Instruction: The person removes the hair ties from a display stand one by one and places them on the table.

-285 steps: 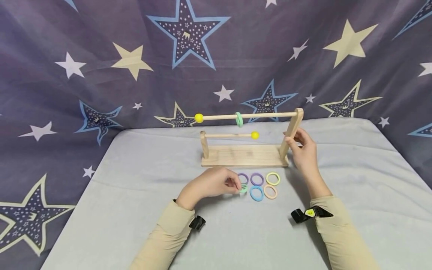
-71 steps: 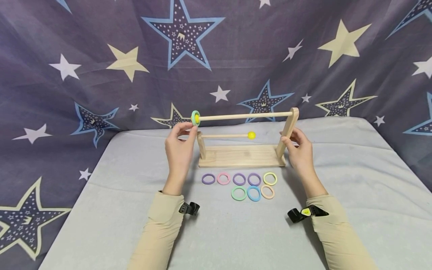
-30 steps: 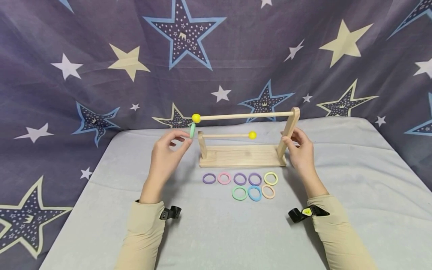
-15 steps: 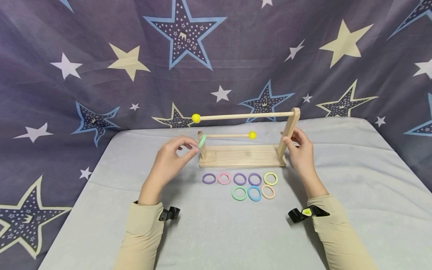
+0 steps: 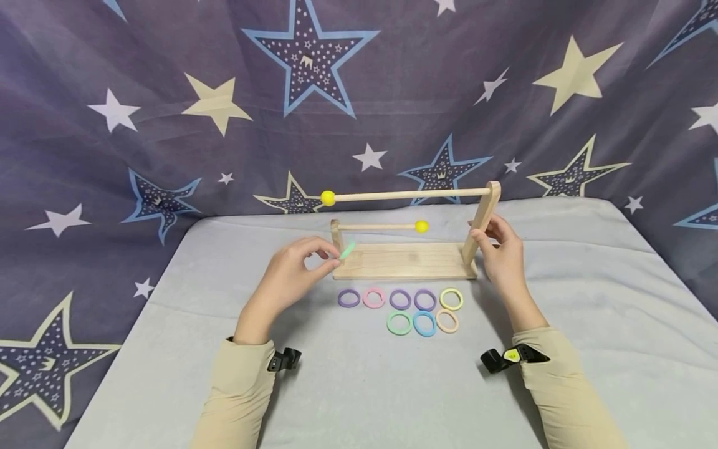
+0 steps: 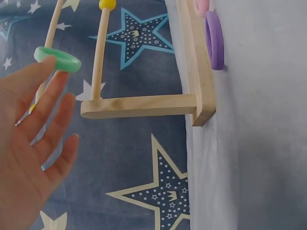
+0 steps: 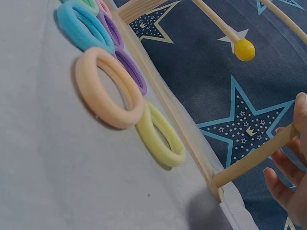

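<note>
My left hand pinches a mint-green hair tie between thumb and index finger, just in front of the short left post of a wooden rack. In the left wrist view this green hair tie stays between thumb and fingertips, other fingers spread. My right hand holds the rack's tall right post. The upper rod and lower rod each end in a yellow ball and carry no hair ties. The rack's base sits on the cloth.
Hair ties lie in two rows before the rack: dark purple, pink, two purple, yellow, with green, blue and peach nearer. A star-patterned curtain hangs behind the grey cloth.
The green hair tie left the upper rod's ball end in my left hand, then moved down and right past the short post. Earlier, another green one was laid on the cloth. Right hand stays put.
</note>
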Demonstrator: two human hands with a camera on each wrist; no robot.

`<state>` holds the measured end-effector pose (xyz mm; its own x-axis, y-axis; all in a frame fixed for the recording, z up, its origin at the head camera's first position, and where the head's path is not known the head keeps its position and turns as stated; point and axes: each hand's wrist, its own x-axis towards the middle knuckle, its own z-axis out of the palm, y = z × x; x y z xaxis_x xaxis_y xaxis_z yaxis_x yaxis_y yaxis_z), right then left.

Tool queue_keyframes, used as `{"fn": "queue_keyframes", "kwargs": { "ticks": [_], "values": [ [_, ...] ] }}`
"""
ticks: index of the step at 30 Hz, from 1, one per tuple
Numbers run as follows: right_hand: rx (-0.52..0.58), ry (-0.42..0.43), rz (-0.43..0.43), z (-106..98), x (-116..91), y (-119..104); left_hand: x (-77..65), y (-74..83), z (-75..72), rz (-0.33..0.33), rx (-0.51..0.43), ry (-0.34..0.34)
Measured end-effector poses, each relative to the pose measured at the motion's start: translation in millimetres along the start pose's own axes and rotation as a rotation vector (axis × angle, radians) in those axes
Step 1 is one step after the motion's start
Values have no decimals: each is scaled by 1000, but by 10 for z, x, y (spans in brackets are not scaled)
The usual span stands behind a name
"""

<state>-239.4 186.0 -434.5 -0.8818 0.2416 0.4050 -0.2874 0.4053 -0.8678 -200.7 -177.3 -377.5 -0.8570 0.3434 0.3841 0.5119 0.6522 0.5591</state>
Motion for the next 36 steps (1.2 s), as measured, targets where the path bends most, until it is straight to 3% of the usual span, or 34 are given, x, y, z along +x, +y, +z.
{"fn": "queue_keyframes", "kwargs": {
  "ticks": [7,21,36],
  "values": [
    [18,0,-2,7,-7,16,-50,-15,35,-33,-2,-149],
    [8,-6,4,5,10,-4,-56,4,204,-87,-7,-363],
    [17,-8,4,4,5,-3,-60,34,344,-50,-38,-480]
  ]
}}
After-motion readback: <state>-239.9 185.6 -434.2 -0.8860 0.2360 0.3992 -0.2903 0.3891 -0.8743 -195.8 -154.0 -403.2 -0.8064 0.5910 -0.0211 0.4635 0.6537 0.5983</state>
